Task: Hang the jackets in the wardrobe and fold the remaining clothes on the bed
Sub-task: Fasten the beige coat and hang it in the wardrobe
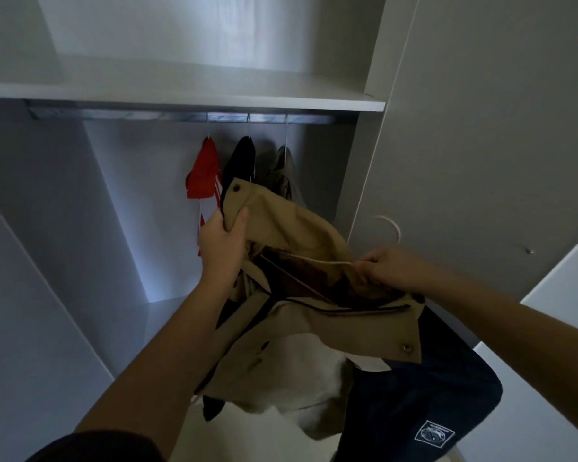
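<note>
I can read no words or numbers from here — the only mark is a white-outlined patch [434, 434] on the navy garment [431, 388], and its small lettering is too blurred to make out.

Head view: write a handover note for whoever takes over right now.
Left grip holds the tan jacket by its edge. Right grip pinches the white hanger, partly inside the jacket.
Done: red garment, black garment and a third garment hang on the rail.
Left: seat the hanger, hang the jacket; a navy garment hangs below it. Bed not in view.
</note>
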`<state>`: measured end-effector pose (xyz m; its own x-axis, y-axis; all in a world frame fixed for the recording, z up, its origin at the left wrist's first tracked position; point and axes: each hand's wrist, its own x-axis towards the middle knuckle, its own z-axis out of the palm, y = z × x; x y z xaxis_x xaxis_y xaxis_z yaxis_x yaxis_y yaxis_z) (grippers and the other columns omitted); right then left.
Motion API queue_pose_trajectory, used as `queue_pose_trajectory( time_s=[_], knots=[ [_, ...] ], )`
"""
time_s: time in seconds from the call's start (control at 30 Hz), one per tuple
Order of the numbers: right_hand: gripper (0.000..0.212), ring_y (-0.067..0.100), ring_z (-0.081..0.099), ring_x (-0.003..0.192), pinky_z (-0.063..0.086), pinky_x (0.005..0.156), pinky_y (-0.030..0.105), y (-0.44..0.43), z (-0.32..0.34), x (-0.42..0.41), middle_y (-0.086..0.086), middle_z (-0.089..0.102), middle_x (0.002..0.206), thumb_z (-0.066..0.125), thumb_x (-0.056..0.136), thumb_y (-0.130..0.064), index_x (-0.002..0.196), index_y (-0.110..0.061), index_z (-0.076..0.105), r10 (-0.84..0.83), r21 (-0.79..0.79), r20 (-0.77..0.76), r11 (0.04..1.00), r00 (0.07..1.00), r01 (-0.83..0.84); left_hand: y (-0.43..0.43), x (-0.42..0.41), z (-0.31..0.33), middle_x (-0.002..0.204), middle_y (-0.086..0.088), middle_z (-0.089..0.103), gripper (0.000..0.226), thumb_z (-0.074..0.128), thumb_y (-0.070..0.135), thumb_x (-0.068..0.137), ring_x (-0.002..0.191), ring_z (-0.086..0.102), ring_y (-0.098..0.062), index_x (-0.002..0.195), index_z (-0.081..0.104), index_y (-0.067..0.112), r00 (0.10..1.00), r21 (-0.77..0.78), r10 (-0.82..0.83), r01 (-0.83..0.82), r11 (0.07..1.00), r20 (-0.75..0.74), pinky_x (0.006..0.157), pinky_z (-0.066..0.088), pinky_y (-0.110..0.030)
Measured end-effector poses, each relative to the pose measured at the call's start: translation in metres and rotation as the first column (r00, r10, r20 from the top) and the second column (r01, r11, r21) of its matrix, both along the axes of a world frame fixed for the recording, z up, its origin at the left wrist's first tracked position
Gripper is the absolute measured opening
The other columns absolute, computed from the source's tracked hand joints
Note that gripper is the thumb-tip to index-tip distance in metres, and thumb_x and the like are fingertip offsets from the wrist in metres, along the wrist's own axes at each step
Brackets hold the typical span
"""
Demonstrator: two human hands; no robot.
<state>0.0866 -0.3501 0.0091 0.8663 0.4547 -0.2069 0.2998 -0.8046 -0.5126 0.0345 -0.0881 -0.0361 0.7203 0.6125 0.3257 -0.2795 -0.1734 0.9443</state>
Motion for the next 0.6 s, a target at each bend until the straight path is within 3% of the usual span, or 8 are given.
queue_pose_trajectory(
  time_s=[0.07, 0.17, 0.23, 0.3, 0.37, 0.5, 0.6],
  knots=[
    [0.038, 0.008, 0.041, 0.043, 0.034, 0.041, 0.015, 0.019, 0.001, 0.006, -0.004, 0.047, 0.049, 0.051, 0.097, -0.03, 0.062, -0.017, 0.06, -0.078, 0.078, -0.005, 0.994, 0.997, 0.078, -0.001, -0.006, 0.003, 0.079, 0.0, 0.062, 0.017, 0.057, 0.025, 0.095, 0.068, 0.057, -0.001, 0.082, 0.061, 0.014, 1.0, 0.033, -0.027, 0.027, 0.999, -0.007, 0.063, 0.049, -0.017],
    [0.03, 0.013, 0.048, 0.051, 0.038, 0.045, 0.017, 0.05, 0.003, 0.013, 0.003, 0.055, 0.056, 0.061, 0.092, -0.026, 0.067, -0.009, 0.068, -0.151, 0.279, -0.128, 0.943, 0.98, 0.182, 0.005, -0.016, -0.009, 0.079, 0.002, 0.065, 0.014, 0.06, 0.023, 0.093, 0.073, 0.062, -0.007, 0.08, 0.063, 0.024, 0.995, -0.014, -0.039, 0.037, 0.999, -0.095, 0.066, 0.053, -0.022],
    [0.025, 0.009, 0.049, 0.043, 0.038, 0.042, 0.017, 0.074, -0.004, 0.009, 0.002, 0.055, 0.053, 0.063, 0.089, -0.019, 0.067, -0.009, 0.071, -0.094, 0.335, -0.249, 0.925, 0.964, 0.177, 0.019, -0.023, -0.023, 0.081, 0.0, 0.067, 0.01, 0.062, 0.025, 0.091, 0.077, 0.064, -0.014, 0.081, 0.064, 0.025, 0.984, -0.15, -0.015, -0.011, 0.989, -0.176, 0.067, 0.054, -0.027],
    [0.037, 0.004, 0.047, 0.035, 0.037, 0.038, 0.014, 0.102, -0.014, 0.005, -0.004, 0.053, 0.045, 0.063, 0.085, -0.013, 0.05, -0.02, 0.067, -0.025, 0.361, -0.346, 0.919, 0.938, 0.157, 0.04, -0.029, -0.037, 0.085, 0.0, 0.068, 0.007, 0.065, 0.03, 0.088, 0.08, 0.064, -0.017, 0.088, 0.066, 0.023, 0.966, -0.3, -0.015, -0.066, 0.952, -0.258, 0.064, 0.053, -0.025],
    [0.041, 0.005, 0.05, 0.037, 0.04, 0.041, 0.016, 0.134, -0.02, 0.004, -0.005, 0.054, 0.044, 0.065, 0.084, -0.011, 0.044, -0.021, 0.065, 0.026, 0.388, -0.425, 0.908, 0.905, 0.156, 0.067, -0.035, -0.049, 0.093, 0.002, 0.067, 0.02, 0.066, 0.033, 0.088, 0.084, 0.063, -0.015, 0.102, 0.064, 0.019, 0.948, -0.363, -0.024, -0.099, 0.927, -0.318, 0.065, 0.052, -0.024],
    [0.016, 0.011, 0.059, 0.05, 0.047, 0.05, 0.023, 0.205, -0.019, 0.008, 0.003, 0.063, 0.058, 0.064, 0.088, -0.013, 0.074, -0.012, 0.07, 0.123, 0.417, -0.528, 0.899, 0.84, 0.131, 0.12, -0.039, -0.055, 0.128, -0.011, 0.058, 0.053, 0.063, 0.036, 0.089, 0.113, 0.056, -0.03, 0.133, 0.051, 0.01, 0.935, -0.444, -0.02, -0.149, 0.883, -0.355, 0.099, 0.047, -0.046],
    [0.012, 0.012, 0.059, 0.049, 0.047, 0.048, 0.021, 0.259, -0.013, 0.019, 0.005, 0.063, 0.062, 0.061, 0.09, -0.011, 0.089, -0.003, 0.07, 0.13, 0.421, -0.552, 0.896, 0.824, 0.14, 0.163, -0.029, -0.05, 0.139, -0.016, 0.05, 0.062, 0.06, 0.038, 0.091, 0.122, 0.05, -0.035, 0.142, 0.042, 0.009, 0.942, -0.466, 0.019, -0.183, 0.866, -0.335, 0.105, 0.041, -0.052]
  ],
)
